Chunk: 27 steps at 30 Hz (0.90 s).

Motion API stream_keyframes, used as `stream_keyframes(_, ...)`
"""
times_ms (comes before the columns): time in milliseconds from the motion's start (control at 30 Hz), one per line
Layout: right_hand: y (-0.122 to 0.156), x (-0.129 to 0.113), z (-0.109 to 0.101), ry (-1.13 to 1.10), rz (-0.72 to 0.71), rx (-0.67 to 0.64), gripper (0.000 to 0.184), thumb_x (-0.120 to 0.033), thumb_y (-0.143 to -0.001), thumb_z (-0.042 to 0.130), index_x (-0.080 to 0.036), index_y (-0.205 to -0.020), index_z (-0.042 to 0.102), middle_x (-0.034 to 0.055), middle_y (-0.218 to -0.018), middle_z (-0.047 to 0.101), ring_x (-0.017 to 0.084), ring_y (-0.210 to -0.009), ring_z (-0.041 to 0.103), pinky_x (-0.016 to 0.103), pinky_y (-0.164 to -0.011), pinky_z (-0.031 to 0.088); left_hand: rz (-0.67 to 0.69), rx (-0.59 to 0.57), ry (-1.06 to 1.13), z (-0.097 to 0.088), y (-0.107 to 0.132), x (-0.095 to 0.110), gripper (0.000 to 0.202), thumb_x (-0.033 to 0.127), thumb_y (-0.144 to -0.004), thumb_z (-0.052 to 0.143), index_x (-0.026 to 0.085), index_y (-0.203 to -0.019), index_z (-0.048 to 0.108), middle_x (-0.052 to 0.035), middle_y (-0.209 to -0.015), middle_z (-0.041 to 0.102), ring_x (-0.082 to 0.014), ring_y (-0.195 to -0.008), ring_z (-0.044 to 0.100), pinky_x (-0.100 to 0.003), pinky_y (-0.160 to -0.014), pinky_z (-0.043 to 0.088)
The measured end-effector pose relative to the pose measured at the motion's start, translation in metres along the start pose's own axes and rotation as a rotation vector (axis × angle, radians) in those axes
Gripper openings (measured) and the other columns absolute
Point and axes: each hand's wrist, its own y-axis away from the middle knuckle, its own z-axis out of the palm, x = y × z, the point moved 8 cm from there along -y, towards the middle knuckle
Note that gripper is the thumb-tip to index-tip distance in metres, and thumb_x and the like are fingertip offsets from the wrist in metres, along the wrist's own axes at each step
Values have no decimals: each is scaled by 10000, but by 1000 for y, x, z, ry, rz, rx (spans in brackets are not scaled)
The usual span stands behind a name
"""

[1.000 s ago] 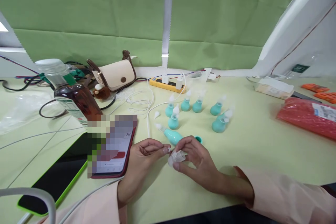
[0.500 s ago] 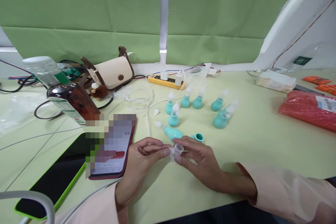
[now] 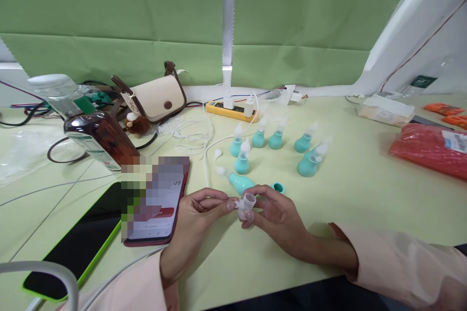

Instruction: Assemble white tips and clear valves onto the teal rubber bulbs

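My L hand (image 3: 197, 216) pinches one side of a clear plastic fitting (image 3: 248, 200) over the tabletop (image 3: 375, 194); R hand (image 3: 282, 218), half-curled, grips its body, just this side of teal squeeze bulbs (image 3: 242, 165) w/ clear tips. Dark brown bottle (image 3: 107, 138) at L, contents unclear. Green blind (image 3: 302, 19) in bkgd.

The head camera looks forward and down from close behind the hands (image 3: 286, 221), across the table (image 3: 368, 194).
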Motion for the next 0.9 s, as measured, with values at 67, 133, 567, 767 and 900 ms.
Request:
stream_keyframes(67,0,0,-1,21,3,7,210,-238,-679,635,-199,-857,530,11,-812,528,118,-710,538,270,-584,522,11,5,-19,0,0,1,136,183,-634,692,148,-710,584,-33,-713,708,-171,-747,651,-236,-712,485)
stream_keyframes(133,0,0,-1,39,9,13,226,-246,-663,647,-188,-851,536,18,-813,526,125,-707,545,279,-585,523,15,24,-38,-1,1,2,149,189,-626,696,149,-719,588,-28,-692,706,-170,-722,653,-235,-690,494)
stream_keyframes(567,-2,5,-2,5,29,14,243,-238,-632,673,-180,-807,515,-6,-697,547,121,-647,569,281,-582,519,248,168,-313,-3,10,22,68,171,-599,691,171,-639,636,-12,-657,687,-168,-642,646,-224,-607,532)
stream_keyframes(767,3,2,-4,113,-1,47,238,-225,-618,681,-186,-756,491,-3,-758,551,124,-686,576,269,-611,522,507,166,-572,6,26,35,116,134,-634,667,217,-707,632,9,-712,693,-173,-687,658,-221,-647,524)
stream_keyframes(900,5,1,-1,96,-16,14,242,-221,-636,669,-189,-744,455,-1,-793,540,116,-700,571,267,-623,528,439,161,-466,2,23,32,141,134,-622,679,205,-697,583,5,-688,697,-195,-701,663,-235,-633,538)
